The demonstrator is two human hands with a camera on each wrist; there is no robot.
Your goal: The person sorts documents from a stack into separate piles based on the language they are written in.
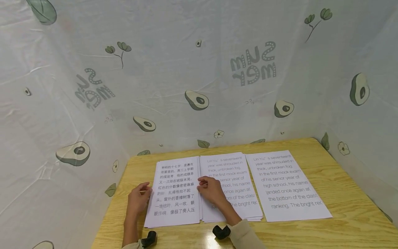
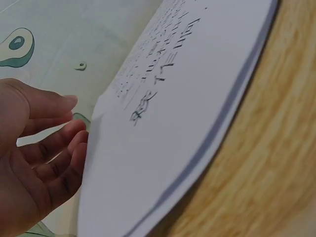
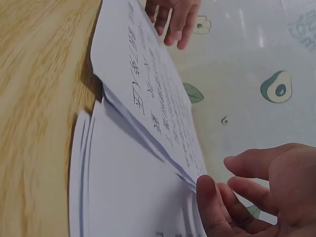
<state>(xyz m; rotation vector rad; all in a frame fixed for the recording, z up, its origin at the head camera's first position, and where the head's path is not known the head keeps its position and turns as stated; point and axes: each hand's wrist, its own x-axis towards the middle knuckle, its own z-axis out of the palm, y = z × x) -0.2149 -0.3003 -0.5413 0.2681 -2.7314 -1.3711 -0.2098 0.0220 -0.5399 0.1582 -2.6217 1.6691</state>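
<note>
A stack of white sheets printed with Chinese text point(image 1: 174, 221) lies on the left part of the table in the head view. My left hand point(image 1: 135, 200) is at its left edge, fingers loosely bent, fingertips against or very near the paper. On the opposite side, my right hand point(image 1: 212, 192) touches the stack's right edge with its fingertips. The right wrist view shows that right hand point(image 3: 289, 190) with thumb and fingers apart, nothing pinched between them. Beneath the right hand lies a middle stack of sheets with English text point(image 1: 228, 169), partly covered by the hand and wrist.
Farther right lies another printed English sheet point(image 1: 289, 193), slightly angled. The wooden table point(image 1: 351, 207) extends around the papers. A white curtain with avocado prints point(image 1: 174, 69) encloses the back and sides. Dark wrist devices point(image 1: 221, 232) sit at both wrists.
</note>
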